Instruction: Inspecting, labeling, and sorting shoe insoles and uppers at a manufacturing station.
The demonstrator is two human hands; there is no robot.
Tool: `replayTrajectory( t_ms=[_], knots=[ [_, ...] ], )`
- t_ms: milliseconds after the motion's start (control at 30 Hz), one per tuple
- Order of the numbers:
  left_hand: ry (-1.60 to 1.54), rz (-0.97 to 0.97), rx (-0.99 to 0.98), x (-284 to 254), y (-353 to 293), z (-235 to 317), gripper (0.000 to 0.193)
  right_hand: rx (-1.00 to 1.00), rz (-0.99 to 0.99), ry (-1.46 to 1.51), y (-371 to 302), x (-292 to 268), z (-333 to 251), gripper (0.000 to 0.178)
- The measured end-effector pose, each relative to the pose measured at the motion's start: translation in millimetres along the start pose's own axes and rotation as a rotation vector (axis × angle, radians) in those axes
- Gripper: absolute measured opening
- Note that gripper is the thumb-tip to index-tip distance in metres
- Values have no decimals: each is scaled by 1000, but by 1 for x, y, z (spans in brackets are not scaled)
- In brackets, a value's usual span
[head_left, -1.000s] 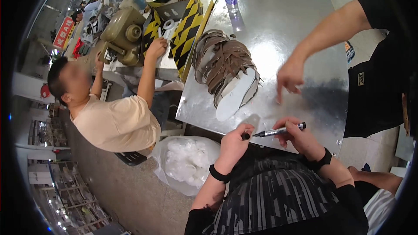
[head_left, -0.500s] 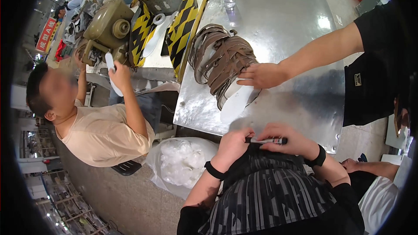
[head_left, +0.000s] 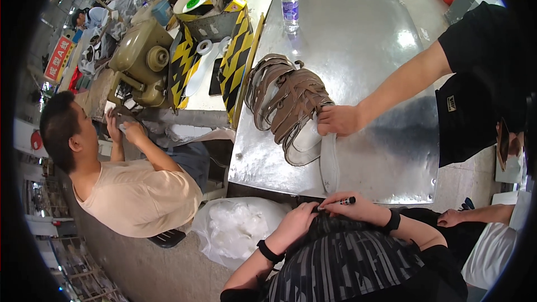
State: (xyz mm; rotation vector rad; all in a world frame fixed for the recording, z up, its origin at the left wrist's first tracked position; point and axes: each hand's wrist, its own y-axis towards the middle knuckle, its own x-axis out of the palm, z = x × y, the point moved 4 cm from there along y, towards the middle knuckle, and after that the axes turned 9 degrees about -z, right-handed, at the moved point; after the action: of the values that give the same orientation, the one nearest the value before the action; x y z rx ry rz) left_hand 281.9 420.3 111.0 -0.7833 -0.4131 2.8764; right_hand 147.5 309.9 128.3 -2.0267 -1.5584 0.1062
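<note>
My right hand (head_left: 362, 210) holds a black marker (head_left: 337, 202) with a red band, lying level at the near edge of the metal table (head_left: 358, 50). My left hand (head_left: 298, 221) pinches the marker's left end. Both wrists wear black bands, and the hands rest against my striped shirt. Just beyond them, a pile of brown strap sandals (head_left: 285, 98) with white soles lies on the table. A co-worker's hand (head_left: 338, 120) in a black sleeve grips the pile's near side.
A water bottle (head_left: 289, 1) stands at the table's far end. Left of the table a seated person (head_left: 120, 190) works at an olive sewing machine (head_left: 140, 59) beside yellow-and-black striped panels (head_left: 235, 67). A white plastic bag (head_left: 238, 229) sits on the floor near my left arm.
My hands drew the marker closer to my body and down to the table edge. The co-worker's hand moved left from the bare table onto the sandal pile. The seated person lowered both arms.
</note>
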Motion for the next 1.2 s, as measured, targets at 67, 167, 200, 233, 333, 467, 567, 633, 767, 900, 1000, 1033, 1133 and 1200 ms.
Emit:
replayTrajectory(
  t_ms=[67, 167, 200, 233, 333, 467, 567, 633, 767, 900, 1000, 1033, 1133, 1200],
  knots=[
    [54, -59, 6, 0, -1, 2, 26, 108, 30, 93, 1, -2, 1, 23],
    [132, 29, -30, -3, 3, 14, 26, 194, 112, 292, 1, 0, 9, 26],
    [173, 110, 10, -3, 6, 13, 24, 204, 179, 409, 5, -2, 12, 26],
    [174, 111, 10, -1, 9, 11, 24, 213, 245, 526, 8, -6, 15, 27],
    [260, 197, 8, -5, 20, 11, 23, 166, 226, 562, 16, -12, 18, 28],
    [206, 181, -50, -4, 23, 7, 21, 190, 157, 296, 5, -15, -3, 34],
    [85, 106, -46, 7, 15, -9, 21, 62, 198, -358, -19, -31, -15, 41],
    [11, 51, -33, 12, 5, -15, 22, -150, 273, -804, -38, -31, -36, 44],
    [18, -172, -5, 25, 3, -8, 25, -473, 86, -1544, -49, -6, -41, 46],
    [93, -97, 37, 24, 11, 12, 25, 153, -273, -1373, -30, -13, 0, 37],
    [231, -69, 89, 22, 15, 16, 23, 203, -195, -1152, -28, -20, 0, 42],
    [267, -11, 138, 16, 14, 19, 22, 205, -196, -1150, -26, -20, 2, 42],
    [322, 29, 178, 9, 10, 16, 21, 230, -180, -761, -16, -18, 17, 45],
    [339, 6, 170, 12, 7, 8, 21, 306, -227, -631, -13, -11, 33, 45]
  ],
)
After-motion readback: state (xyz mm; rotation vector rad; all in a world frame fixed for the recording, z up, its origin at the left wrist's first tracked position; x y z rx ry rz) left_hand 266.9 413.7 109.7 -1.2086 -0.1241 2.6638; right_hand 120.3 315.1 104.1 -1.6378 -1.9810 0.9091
